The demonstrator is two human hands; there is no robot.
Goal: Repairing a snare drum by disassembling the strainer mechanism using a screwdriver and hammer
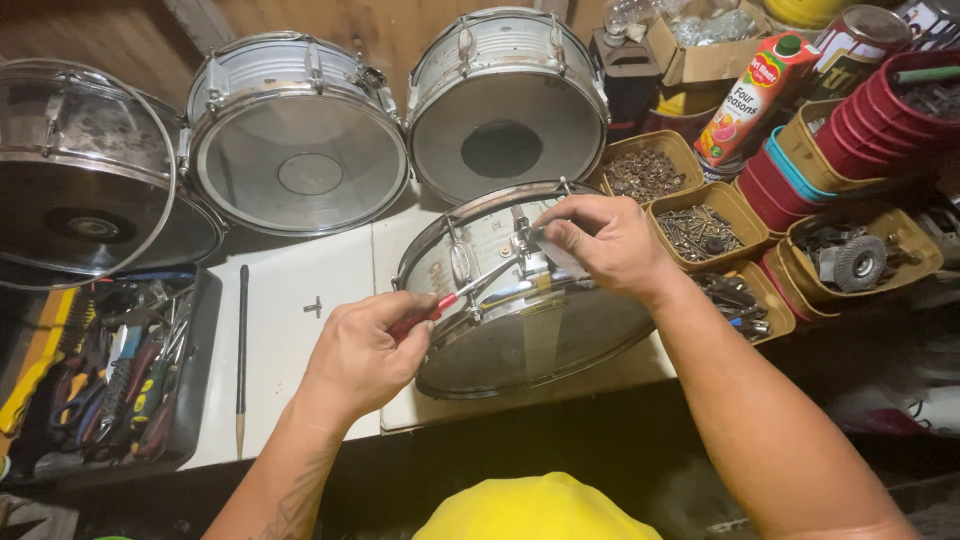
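A snare drum [520,300] is tilted at the bench [290,300] front edge, steadied at its lug by the right hand [605,240]; the left hand [365,355] grip is closed around a red-handled screwdriver [455,295] aimed at it.

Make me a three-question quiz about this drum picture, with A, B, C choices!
1. Where is the long dark stick?
A. On the white board, left of the held drum
B. Inside a tub
C. In a hand

2. How many drums stand along the back?
A. One
B. Three
C. Six

3. What does the left hand grip?
A. Nothing
B. A hammer
C. A red-handled screwdriver

Answers:
1. A, it lies alone on the board.
2. B, three lean there behind the held drum.
3. C, its tip meets the drum's side near the right hand.
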